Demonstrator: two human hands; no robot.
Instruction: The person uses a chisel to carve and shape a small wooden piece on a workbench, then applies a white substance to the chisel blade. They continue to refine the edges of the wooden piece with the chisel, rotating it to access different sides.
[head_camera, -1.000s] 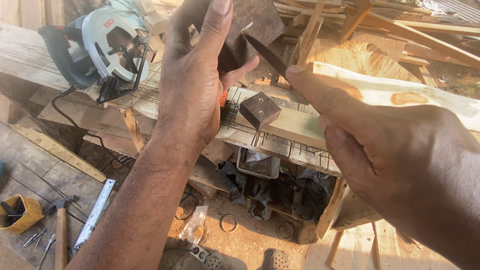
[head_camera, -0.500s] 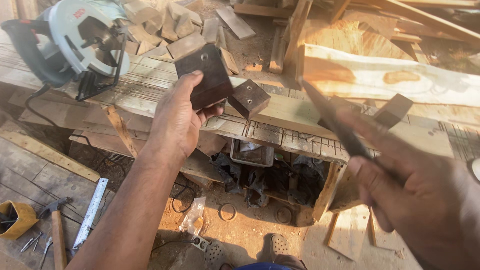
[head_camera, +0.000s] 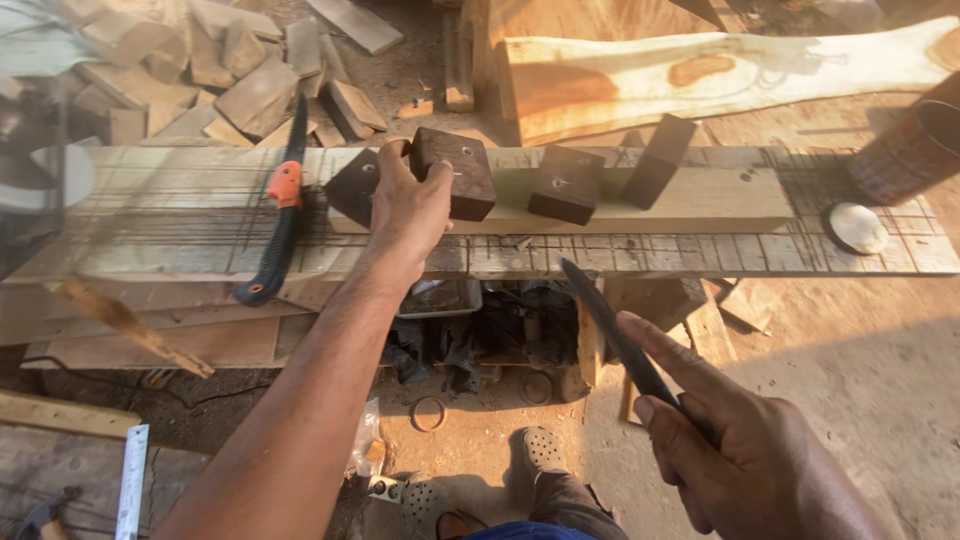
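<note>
My left hand (head_camera: 407, 205) reaches out over the scored wooden bench (head_camera: 180, 215) and grips a dark square wood block (head_camera: 458, 175) with small holes in its face. Another dark block (head_camera: 352, 187) lies just left of the hand, partly behind it. Two more dark blocks, one square (head_camera: 566, 185) and one narrow and leaning (head_camera: 656, 162), rest on a pale board (head_camera: 720, 195) to the right. My right hand (head_camera: 745, 455) is low at the front right, closed around a long thin dark blade-like tool (head_camera: 612, 335) that points up and left.
A handsaw with an orange-and-black handle (head_camera: 280, 215) lies on the bench at the left. Offcuts (head_camera: 210, 70) are heaped behind it. A long pale slab (head_camera: 720, 70) stands at the back. A round white object (head_camera: 856, 228) and a rusty can (head_camera: 915, 150) sit at the right. A steel ruler (head_camera: 132, 480) lies on the floor.
My left hand has carried the dark block down onto the bench beside the other blocks. My right hand with the thin tool has dropped lower. The view has swung right, and the circular saw is out of sight.
</note>
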